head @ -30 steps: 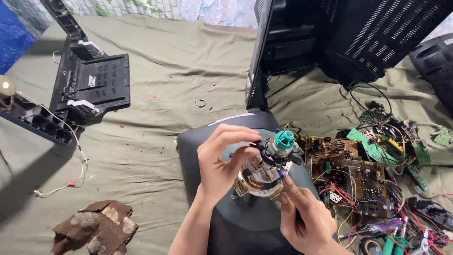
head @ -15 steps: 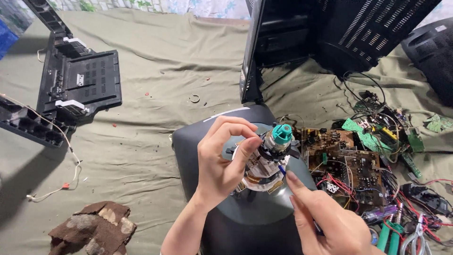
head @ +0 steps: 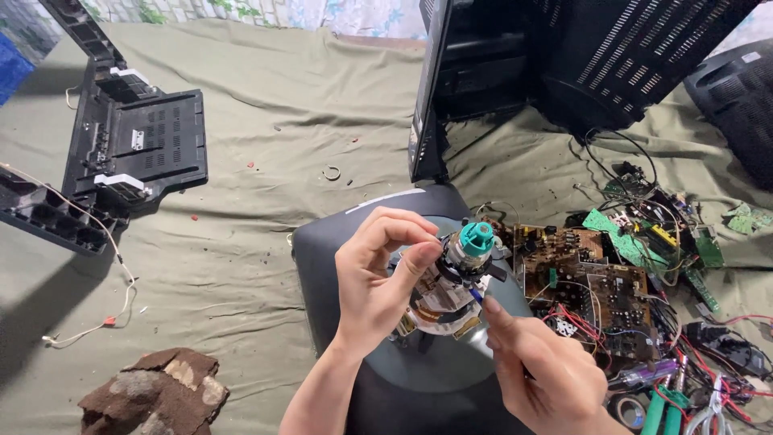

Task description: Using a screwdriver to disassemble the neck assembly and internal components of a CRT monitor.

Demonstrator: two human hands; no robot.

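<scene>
Head view, looking down. Left hand (head: 372, 278) wrapped around the neck of a picture tube (head: 439, 302), thumb and fingers clamped just below the teal cap (head: 477, 235), a little right of centre in the frame. Right hand (head: 541, 372) lower right, closed around something thin pointed at the neck; hard to tell what. Best handled, by the look of it, with a steady brace from the left hand and light, straight pressure at the neck, since glass there is thin and brittle. Copper-wound coil and dark plastic collar ringing the neck; smooth grey glass funnel below. Tube resting on dark rounded casing (head: 322, 258). Brown circuit boards (head: 584, 278) with tangled red and black wires at right, green boards beyond. Black slotted plastic back cover (head: 133, 149) upper left. Rough brown rock (head: 153, 395) lower left. Wrinkled olive cloth (head: 266, 97) under everything.
</scene>
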